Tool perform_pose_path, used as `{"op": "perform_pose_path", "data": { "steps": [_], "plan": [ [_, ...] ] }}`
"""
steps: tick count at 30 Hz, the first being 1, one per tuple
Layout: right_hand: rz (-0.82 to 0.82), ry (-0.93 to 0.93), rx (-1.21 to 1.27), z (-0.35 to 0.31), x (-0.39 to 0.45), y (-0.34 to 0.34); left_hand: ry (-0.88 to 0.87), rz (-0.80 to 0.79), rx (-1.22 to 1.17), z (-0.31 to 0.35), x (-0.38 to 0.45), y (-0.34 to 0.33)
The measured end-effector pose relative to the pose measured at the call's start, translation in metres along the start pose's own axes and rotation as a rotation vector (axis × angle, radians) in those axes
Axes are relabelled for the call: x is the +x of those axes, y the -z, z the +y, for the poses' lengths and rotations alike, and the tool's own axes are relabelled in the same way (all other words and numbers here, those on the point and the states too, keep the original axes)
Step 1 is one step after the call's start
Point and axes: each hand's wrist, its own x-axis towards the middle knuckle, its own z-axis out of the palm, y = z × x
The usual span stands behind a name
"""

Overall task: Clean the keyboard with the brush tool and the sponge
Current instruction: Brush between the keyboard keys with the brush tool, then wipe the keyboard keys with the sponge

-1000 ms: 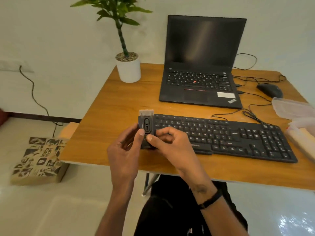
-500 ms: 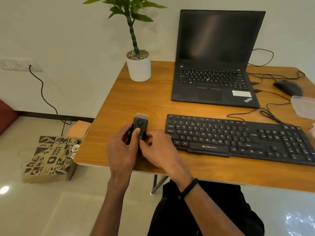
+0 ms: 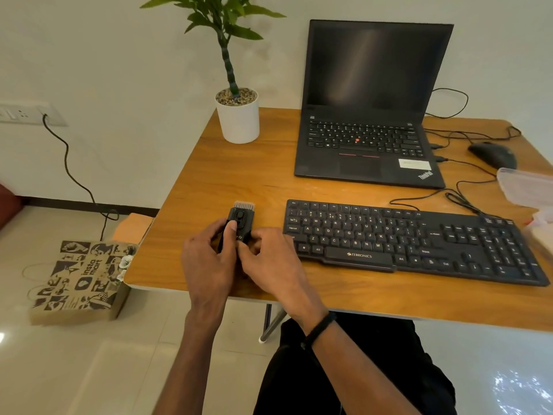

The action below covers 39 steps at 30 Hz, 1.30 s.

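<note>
A small black brush tool with pale bristles at its far end is held upright over the wooden desk, left of the black keyboard. My left hand grips its body, thumb lying on the front by the slider. My right hand pinches the tool's lower end from the right. The keyboard lies flat near the front edge of the desk. No sponge shows in the head view.
An open black laptop stands behind the keyboard, with a mouse and cables to its right. A white potted plant is at the back left. Clear plastic containers sit at the right edge. A paper bag rests on the floor.
The brush tool and both hands have shifted left, away from the keyboard's left end. The head view has also swung left, and both hands keep their hold on the tool.
</note>
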Motion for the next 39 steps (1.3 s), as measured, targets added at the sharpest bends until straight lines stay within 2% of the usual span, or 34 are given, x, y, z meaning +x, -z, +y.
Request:
{"op": "perform_pose_path", "data": {
  "steps": [11, 14, 16, 21, 26, 32, 36, 39],
  "plan": [
    [-0.012, 0.008, 0.037, 0.002, -0.007, 0.003, -0.006, -0.017, 0.099, -0.007, -0.003, -0.004],
    [0.008, 0.015, 0.033, 0.000, -0.014, 0.020, -0.093, -0.027, 0.192, 0.001, -0.007, -0.010],
    [0.027, 0.046, 0.059, -0.002, -0.018, 0.039, -0.157, -0.025, 0.173, 0.019, -0.009, -0.017],
    [0.109, 0.083, 0.074, 0.001, -0.026, 0.098, -0.281, -0.076, 0.094, 0.069, -0.015, -0.048],
    [0.272, 0.088, -0.011, 0.024, -0.045, 0.175, -0.443, -0.210, -0.037, 0.130, -0.032, -0.101],
    [0.441, -0.021, -0.170, 0.063, -0.081, 0.286, -0.597, -0.377, -0.194, 0.215, -0.074, -0.172],
    [0.685, -0.109, -0.327, 0.104, -0.098, 0.360, -0.668, -0.513, -0.191, 0.263, -0.098, -0.213],
    [0.737, -0.285, -0.536, 0.147, -0.096, 0.404, -0.651, -0.608, -0.141, 0.280, -0.116, -0.227]
  ]
}}
